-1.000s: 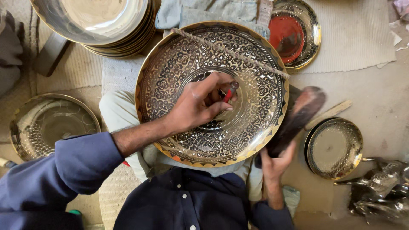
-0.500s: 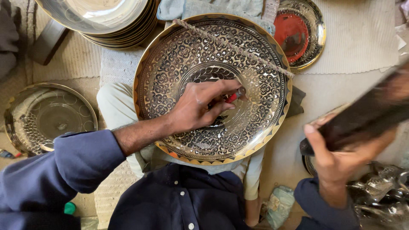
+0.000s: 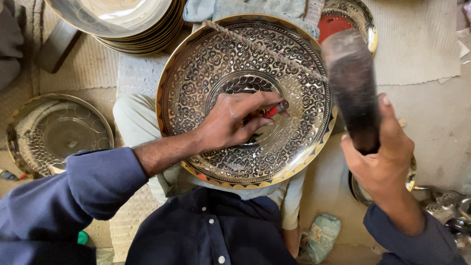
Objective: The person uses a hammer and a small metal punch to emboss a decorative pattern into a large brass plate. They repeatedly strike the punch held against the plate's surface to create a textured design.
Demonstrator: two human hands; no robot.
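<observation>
While left hand [image 3: 230,122] pinching red chisel [image 3: 273,110] on engraved tray [image 3: 196,73]; right hand [image 3: 380,157] gripping mallet [image 3: 351,83].

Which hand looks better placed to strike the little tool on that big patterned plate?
The right hand, probably: it grips the dark mallet raised above the engraved plate. The left hand is busy pinching the small red-handled tool against the plate's middle.

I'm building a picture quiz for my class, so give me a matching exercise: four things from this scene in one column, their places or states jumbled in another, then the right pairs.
Things:
1. engraved brass tray
2. dark mallet
3. red-handled chisel
4. stack of plain trays

Places or states:
A. raised in the right hand
B. top left, on the mat
C. propped on the person's lap
D. pinched in the left hand, tip on the tray's centre

Pairs: 1-C, 2-A, 3-D, 4-B
</observation>
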